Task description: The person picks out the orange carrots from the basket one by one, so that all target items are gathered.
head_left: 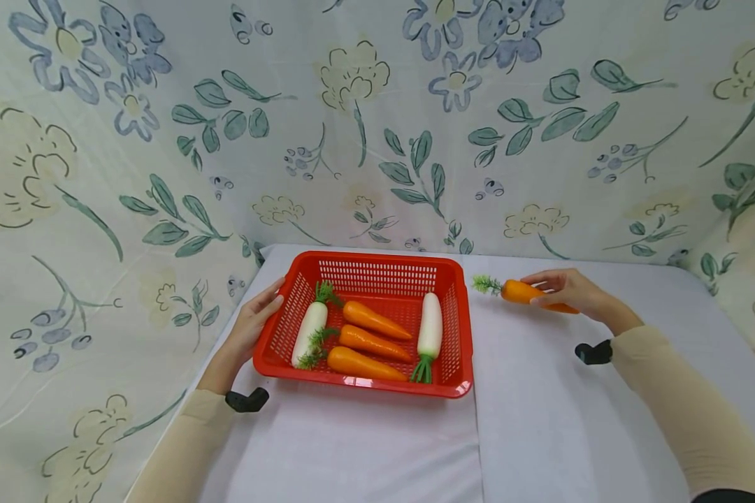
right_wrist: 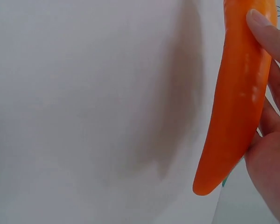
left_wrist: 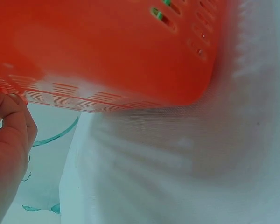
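While the left hand [head_left: 248, 328] grips the left rim of the red basket [head_left: 365, 383], the head view gives us the tally: three carrots [head_left: 374, 342] and two white radishes [head_left: 310, 332] already lie inside, and a lone carrot [head_left: 516, 291] is outside, over the white cloth [head_left: 541, 398], in the right hand [head_left: 572, 292]. Left wrist now: bent fingers at the basket's edge. Right wrist: thumb and fingers pinch that lone carrot, seemingly the only piece left to settle!
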`<state>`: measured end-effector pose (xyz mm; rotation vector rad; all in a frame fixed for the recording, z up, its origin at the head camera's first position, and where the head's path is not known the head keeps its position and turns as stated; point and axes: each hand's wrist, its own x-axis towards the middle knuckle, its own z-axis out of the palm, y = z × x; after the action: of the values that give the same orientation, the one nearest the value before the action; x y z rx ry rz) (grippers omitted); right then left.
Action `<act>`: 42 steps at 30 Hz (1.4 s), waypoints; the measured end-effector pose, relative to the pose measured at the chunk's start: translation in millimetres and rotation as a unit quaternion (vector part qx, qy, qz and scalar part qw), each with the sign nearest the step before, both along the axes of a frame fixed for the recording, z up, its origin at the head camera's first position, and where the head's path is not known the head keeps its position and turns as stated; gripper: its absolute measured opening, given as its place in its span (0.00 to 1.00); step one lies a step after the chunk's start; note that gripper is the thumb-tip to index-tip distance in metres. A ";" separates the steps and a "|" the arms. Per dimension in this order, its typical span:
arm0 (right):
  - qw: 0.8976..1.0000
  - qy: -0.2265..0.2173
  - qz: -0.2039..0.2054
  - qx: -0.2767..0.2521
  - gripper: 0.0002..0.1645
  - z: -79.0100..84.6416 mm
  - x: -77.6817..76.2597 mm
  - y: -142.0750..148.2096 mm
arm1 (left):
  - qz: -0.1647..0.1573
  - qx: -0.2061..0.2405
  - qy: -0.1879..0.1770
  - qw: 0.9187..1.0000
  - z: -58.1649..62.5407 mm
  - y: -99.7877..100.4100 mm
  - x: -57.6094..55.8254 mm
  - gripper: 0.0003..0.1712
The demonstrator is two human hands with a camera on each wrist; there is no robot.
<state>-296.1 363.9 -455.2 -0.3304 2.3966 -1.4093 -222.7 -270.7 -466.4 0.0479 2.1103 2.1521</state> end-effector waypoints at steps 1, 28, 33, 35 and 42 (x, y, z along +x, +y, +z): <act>1.000 0.000 0.002 0.002 0.34 -1.8 0.2 -0.1 | 0.000 -0.001 0.003 1.000 -0.1 0.0 0.3 0.33; 0.999 0.019 0.018 0.027 0.35 -7.1 5.0 -2.8 | -0.004 0.019 -0.002 1.000 -0.8 -1.5 0.2 0.34; 0.998 0.053 0.012 0.040 0.35 11.8 4.1 -10.7 | -0.007 0.025 -0.001 1.000 -2.2 -2.4 -0.8 0.33; 0.997 0.067 -0.004 0.034 0.35 24.7 4.1 -18.4 | -0.006 0.025 0.000 1.000 -2.3 -2.3 -1.3 0.33; 0.993 0.108 -0.045 0.019 0.32 69.2 2.9 -51.9 | -0.004 0.021 0.001 1.000 -0.7 -1.9 -0.8 0.34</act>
<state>-293.1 311.9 -386.0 -0.3881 2.6381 -1.4292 -223.6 -272.6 -467.1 0.0635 2.0628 2.1930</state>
